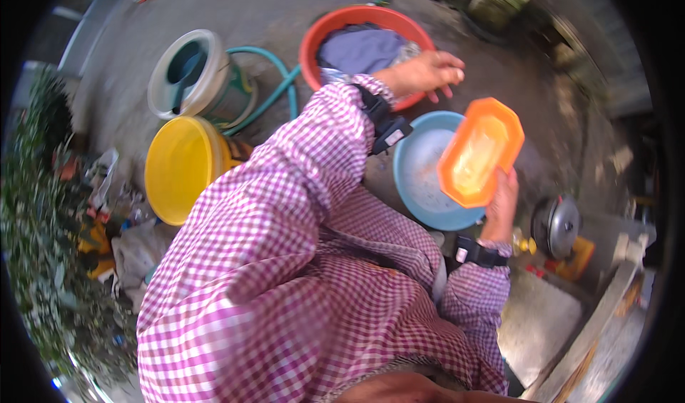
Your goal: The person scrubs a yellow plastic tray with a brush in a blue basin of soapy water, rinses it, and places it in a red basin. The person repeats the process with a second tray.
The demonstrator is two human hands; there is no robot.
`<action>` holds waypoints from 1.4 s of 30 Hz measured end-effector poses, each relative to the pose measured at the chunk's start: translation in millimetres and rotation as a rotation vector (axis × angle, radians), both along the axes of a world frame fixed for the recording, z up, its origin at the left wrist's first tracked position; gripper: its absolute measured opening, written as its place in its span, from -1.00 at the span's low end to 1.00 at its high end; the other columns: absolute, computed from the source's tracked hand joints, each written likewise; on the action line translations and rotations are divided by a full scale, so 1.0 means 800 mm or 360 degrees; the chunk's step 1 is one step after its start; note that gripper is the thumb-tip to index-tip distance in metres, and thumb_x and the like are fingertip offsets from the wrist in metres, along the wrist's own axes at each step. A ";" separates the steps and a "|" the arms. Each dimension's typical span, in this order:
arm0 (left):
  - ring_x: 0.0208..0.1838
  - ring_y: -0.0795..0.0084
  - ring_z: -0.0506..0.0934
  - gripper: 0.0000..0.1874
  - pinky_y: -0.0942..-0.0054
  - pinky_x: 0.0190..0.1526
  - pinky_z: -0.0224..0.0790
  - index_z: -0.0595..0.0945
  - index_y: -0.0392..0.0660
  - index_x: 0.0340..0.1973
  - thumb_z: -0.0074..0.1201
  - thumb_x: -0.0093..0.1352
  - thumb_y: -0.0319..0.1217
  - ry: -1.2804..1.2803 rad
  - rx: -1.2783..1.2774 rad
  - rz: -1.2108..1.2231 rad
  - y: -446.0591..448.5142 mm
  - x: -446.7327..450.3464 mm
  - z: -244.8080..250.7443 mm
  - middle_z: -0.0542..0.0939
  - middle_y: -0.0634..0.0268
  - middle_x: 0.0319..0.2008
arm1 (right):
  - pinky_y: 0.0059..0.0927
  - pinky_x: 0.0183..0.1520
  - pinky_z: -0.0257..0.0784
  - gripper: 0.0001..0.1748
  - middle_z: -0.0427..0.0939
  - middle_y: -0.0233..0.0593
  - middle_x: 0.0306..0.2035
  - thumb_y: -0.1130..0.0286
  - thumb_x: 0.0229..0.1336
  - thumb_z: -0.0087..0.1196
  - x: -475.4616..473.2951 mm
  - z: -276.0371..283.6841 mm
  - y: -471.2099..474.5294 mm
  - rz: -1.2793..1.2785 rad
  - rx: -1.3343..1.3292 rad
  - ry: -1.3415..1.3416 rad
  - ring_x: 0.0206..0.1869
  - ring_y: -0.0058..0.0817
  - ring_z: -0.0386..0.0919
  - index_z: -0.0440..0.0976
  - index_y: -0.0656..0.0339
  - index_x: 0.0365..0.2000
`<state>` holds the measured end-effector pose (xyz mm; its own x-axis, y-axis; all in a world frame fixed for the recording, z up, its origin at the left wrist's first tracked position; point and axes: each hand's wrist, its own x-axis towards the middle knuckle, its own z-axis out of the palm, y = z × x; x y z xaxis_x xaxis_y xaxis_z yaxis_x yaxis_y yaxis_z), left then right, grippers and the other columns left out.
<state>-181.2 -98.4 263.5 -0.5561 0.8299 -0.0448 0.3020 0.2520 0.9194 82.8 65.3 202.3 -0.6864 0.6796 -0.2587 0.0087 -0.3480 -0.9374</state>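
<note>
My right hand (501, 202) grips the near edge of an orange plastic octagonal dish (481, 149), tilted so its inside faces me. The dish covers part of a light blue basin (409, 189) holding cloudy, foamy water with dark specks. My left hand (425, 75) reaches across, slightly blurred, with bent fingers apart and nothing in them. Behind it stands a red-orange plastic basin (369, 11) with blue-grey cloth (361, 50) inside; my left sleeve and hand hide its near rim.
On the left are a yellow bucket (179, 170) and a pale bucket (214, 82) holding a dark dipper (186, 68). A teal hose (267, 55) curls behind them. A lidded metal pot (562, 226) sits at right, near a wooden beam (594, 328). Leafy plants (43, 216) line the left.
</note>
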 end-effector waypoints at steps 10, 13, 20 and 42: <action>-0.09 -0.03 0.59 -0.73 0.11 -0.09 0.49 0.62 -0.21 -0.29 0.18 0.22 -0.28 0.1467 -0.1025 0.1647 -0.425 -0.213 -0.040 0.62 -0.09 -0.18 | -0.27 0.00 0.52 -0.59 0.50 -0.08 -0.02 0.46 0.26 -0.05 0.031 -0.060 0.032 -0.0167 -0.0163 -0.0379 -0.02 -0.26 0.55 0.30 0.39 0.09; 0.07 0.07 0.57 -0.65 0.26 0.00 0.47 0.63 -0.12 0.00 0.11 0.31 -0.33 0.0849 -0.1922 0.1964 -0.574 -0.253 -0.054 0.59 0.03 0.01 | -0.27 -0.01 0.53 -0.60 0.50 -0.08 -0.02 0.47 0.26 -0.06 0.024 -0.072 0.032 -0.0154 -0.0155 -0.0439 -0.02 -0.26 0.55 0.30 0.38 0.08; -0.41 0.35 0.50 -0.62 0.31 -0.35 0.37 0.61 -0.23 -0.20 0.26 0.20 -0.21 -0.0520 -0.1161 0.1943 -0.710 -0.254 -0.057 0.55 0.21 -0.40 | -0.25 -0.02 0.53 -0.64 0.51 -0.08 -0.03 0.52 0.23 -0.07 0.000 -0.112 0.032 -0.0081 -0.0236 -0.0420 -0.03 -0.25 0.55 0.33 0.39 0.03; -0.34 0.35 0.57 -0.79 0.63 -0.42 0.55 0.54 -0.26 -0.22 0.19 0.29 -0.45 -0.1176 0.0516 0.1932 -0.777 -0.221 -0.059 0.57 0.15 -0.37 | -0.35 -0.14 0.52 -0.71 0.59 -0.02 -0.22 0.67 0.10 -0.12 -0.006 -0.118 0.032 -0.0473 0.0140 -0.0549 -0.20 -0.27 0.63 0.43 0.53 -0.13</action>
